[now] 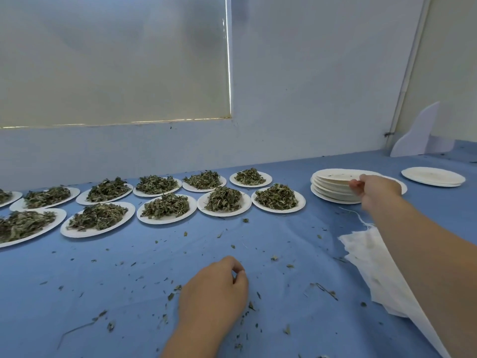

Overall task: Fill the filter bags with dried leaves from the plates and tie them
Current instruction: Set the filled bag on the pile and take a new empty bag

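Tablecloth (116, 275) solid blue, dotted with dark green flecks. Dried leaves (166, 205) dull olive-green, some brownish stems. Plates (165, 221) under them plain white. Empty plates (333, 187) stacked at right, white with a few dark specks. Lone plate (433, 177) far right, white. Filter bags (369, 254) near right, white, faintly stained. Wall (309, 86) pale grey-blue. Blind (116, 60) plain cream. Card (418, 133) pale lavender-white.

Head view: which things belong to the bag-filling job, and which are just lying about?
Job: plates of dried leaves, filter bags, stack of empty plates held by right hand.
Lying about: scattered leaf crumbs, white card, spare plates far right.
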The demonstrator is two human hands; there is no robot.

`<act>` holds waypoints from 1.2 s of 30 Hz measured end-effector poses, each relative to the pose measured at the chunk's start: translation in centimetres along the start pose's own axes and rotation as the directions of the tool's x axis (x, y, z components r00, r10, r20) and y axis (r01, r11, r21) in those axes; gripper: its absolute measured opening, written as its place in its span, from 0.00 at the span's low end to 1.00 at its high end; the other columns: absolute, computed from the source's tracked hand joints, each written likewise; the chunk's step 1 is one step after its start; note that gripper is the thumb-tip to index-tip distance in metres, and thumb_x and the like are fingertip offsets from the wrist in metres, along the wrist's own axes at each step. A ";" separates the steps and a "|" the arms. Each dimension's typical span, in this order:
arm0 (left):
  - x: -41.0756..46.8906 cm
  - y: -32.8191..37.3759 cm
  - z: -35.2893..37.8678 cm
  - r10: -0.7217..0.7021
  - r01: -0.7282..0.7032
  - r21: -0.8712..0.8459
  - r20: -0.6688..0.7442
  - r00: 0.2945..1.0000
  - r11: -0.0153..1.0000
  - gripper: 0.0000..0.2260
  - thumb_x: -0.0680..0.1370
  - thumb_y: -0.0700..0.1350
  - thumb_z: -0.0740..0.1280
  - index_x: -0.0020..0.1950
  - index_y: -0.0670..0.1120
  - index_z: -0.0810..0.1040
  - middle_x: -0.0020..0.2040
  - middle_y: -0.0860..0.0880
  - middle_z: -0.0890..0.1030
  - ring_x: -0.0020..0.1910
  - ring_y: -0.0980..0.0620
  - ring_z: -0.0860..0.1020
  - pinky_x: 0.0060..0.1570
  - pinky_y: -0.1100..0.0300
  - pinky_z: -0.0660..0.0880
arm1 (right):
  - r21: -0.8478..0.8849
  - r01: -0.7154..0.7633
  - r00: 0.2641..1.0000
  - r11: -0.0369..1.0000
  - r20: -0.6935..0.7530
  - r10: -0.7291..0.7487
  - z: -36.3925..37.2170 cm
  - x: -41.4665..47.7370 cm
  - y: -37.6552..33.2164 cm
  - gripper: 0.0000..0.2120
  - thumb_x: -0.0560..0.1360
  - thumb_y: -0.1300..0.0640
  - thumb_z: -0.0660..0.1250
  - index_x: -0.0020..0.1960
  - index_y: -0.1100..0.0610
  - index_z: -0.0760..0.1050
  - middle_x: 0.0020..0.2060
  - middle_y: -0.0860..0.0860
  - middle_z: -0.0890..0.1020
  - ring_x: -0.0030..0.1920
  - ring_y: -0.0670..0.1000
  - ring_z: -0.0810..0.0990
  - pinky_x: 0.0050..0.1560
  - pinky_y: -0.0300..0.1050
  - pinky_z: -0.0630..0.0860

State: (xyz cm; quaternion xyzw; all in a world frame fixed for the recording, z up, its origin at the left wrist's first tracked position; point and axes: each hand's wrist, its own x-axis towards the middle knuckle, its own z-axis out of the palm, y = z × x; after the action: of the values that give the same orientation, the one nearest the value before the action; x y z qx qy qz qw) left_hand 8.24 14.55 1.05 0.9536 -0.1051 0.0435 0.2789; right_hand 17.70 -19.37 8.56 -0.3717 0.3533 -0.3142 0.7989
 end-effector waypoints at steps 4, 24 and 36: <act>-0.1 -0.1 0.0 0.001 -0.001 0.000 0.001 1.000 1.000 0.07 0.80 0.55 0.56 0.52 0.61 0.73 0.39 0.59 0.77 0.38 0.61 0.74 0.31 0.64 0.66 | -0.084 -0.011 1.000 0.996 0.014 0.012 -0.1 0.0 -0.7 0.04 0.79 0.67 0.61 0.45 0.64 0.70 0.36 0.53 0.76 0.29 0.49 0.76 0.50 0.40 0.80; -1.7 -0.5 0.1 0.117 -0.116 -0.059 0.027 0.993 0.992 0.07 0.80 0.51 0.59 0.57 0.59 0.72 0.43 0.57 0.74 0.39 0.60 0.73 0.33 0.65 0.65 | -0.746 0.480 0.876 -0.462 0.386 0.287 -6.7 -9.3 -1.6 0.17 0.73 0.43 0.67 0.45 0.58 0.74 0.38 0.51 0.80 0.26 0.49 0.78 0.29 0.37 0.72; -2.8 -0.4 -0.2 0.158 -0.148 -0.115 0.075 0.985 0.982 0.10 0.80 0.52 0.61 0.61 0.57 0.71 0.50 0.58 0.72 0.46 0.61 0.73 0.43 0.66 0.68 | -0.538 0.407 0.893 -0.738 0.406 0.196 -8.5 -13.7 -0.7 0.06 0.76 0.55 0.64 0.50 0.56 0.71 0.36 0.49 0.72 0.28 0.47 0.71 0.28 0.39 0.67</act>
State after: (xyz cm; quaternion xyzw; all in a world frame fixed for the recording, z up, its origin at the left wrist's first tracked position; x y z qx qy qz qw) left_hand 5.60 15.47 0.67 0.9270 -0.1920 0.0191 0.3217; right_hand 3.14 -12.42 9.68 -0.9624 0.2103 0.1536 -0.0766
